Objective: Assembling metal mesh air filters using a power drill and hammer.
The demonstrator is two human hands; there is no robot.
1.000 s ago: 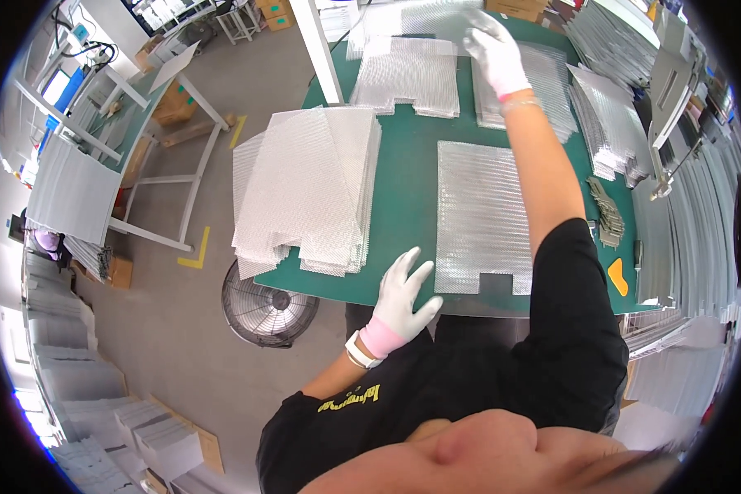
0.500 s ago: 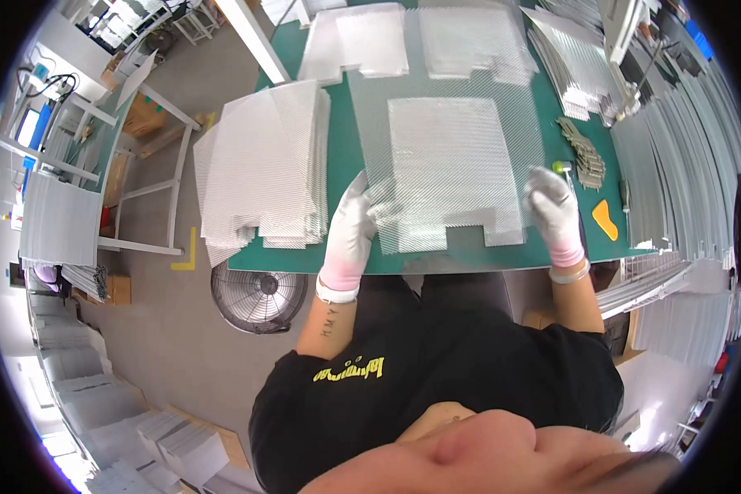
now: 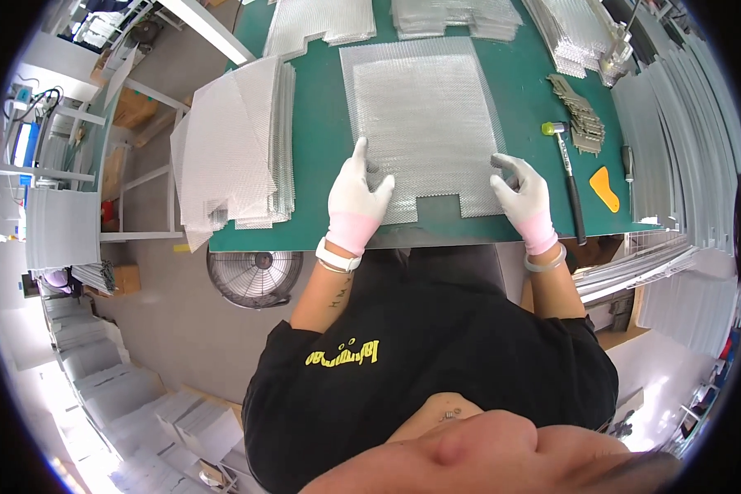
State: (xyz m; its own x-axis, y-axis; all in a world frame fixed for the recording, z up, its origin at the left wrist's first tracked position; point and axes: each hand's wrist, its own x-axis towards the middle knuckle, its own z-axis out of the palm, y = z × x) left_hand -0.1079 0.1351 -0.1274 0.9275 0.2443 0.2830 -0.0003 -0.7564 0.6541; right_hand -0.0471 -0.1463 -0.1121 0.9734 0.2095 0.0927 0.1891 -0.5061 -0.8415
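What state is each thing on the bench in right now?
Mesh sheet: flat on the green mat, both hands on its near edge.
Left hand: gloved, pressing flat, open.
Right hand: gloved, fingers curled on the sheet.
Mesh stack: piled, overhanging the left edge.
Hammer: lying flat, untouched.
Floor fan: motion unclear.

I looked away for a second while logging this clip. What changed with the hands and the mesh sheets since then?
The right hand came back from the far stacks, and the left hand rose from the table edge. Both now press a mesh sheet flat on the green table. The side stack and mallet stayed put.
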